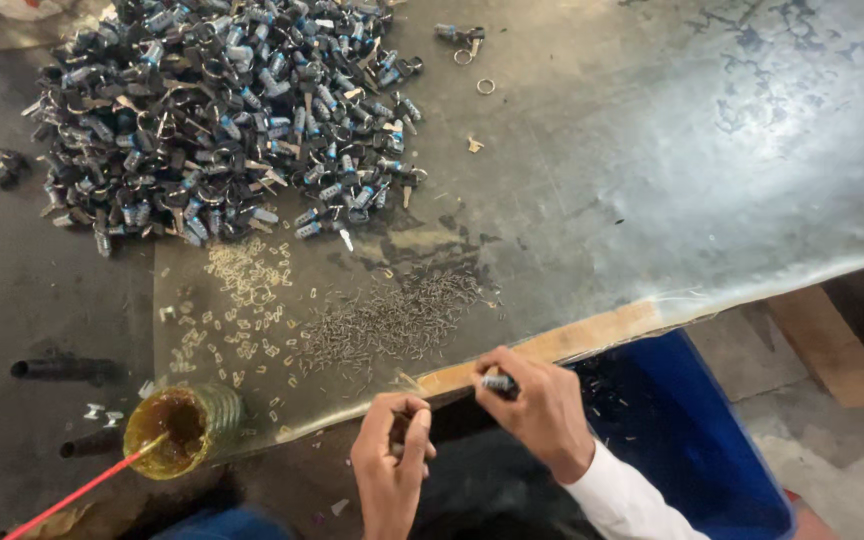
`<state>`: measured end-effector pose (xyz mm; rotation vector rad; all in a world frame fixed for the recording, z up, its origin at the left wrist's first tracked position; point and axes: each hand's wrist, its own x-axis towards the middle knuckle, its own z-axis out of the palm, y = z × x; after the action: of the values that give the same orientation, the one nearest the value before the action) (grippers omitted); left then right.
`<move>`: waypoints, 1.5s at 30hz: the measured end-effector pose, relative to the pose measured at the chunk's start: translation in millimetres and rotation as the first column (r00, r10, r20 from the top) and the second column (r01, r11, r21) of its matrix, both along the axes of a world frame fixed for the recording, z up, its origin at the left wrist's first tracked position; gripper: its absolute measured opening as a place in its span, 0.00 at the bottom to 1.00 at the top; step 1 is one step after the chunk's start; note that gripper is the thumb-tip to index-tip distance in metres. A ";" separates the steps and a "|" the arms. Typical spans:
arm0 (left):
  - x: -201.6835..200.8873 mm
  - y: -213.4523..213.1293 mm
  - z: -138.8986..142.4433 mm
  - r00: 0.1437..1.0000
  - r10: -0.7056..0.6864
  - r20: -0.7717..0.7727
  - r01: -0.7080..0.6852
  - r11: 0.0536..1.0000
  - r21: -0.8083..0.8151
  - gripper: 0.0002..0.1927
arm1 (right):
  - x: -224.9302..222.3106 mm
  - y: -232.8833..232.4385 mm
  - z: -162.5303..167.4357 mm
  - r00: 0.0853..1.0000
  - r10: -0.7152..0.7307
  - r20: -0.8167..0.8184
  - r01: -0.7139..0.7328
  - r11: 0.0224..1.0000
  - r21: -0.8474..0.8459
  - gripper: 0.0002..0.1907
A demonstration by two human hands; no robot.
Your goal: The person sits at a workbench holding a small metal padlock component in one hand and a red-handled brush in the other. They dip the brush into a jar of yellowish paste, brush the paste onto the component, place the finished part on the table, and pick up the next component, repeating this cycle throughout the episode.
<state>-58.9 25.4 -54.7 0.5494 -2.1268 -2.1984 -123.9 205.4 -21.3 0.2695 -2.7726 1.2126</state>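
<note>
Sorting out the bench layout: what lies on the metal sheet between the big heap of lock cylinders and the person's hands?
In the head view, between the heap of lock cylinders and the hands, left hand and right hand, lie scattered small pale clips and a patch of tiny dark pins.

Upper left of your frame: heap of black-and-silver metal lock parts. Dull grey metal tabletop sheet, mottled. Lower left: amber grease in clear jar, red thin stick. Lower right: blue plastic bin, your white sleeve.

- Left hand: fingers curled toward palm, thumb tucked against them, back of hand up.
- Right hand: just beside left, fingertips pinched, wrist bent.
- Right forearm in white sleeve, angled off behind the hand.
</note>
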 end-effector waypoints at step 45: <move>6.9 31.7 23.9 0.934 -0.171 -0.314 0.083 0.958 -0.274 0.07 | 58.7 22.3 -52.2 0.843 0.321 0.432 0.222 0.525 -0.822 0.11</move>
<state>-52.0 57.1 -30.8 0.0169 -2.2552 -1.8592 -65.2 227.6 -73.6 -0.1271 -2.0375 2.8480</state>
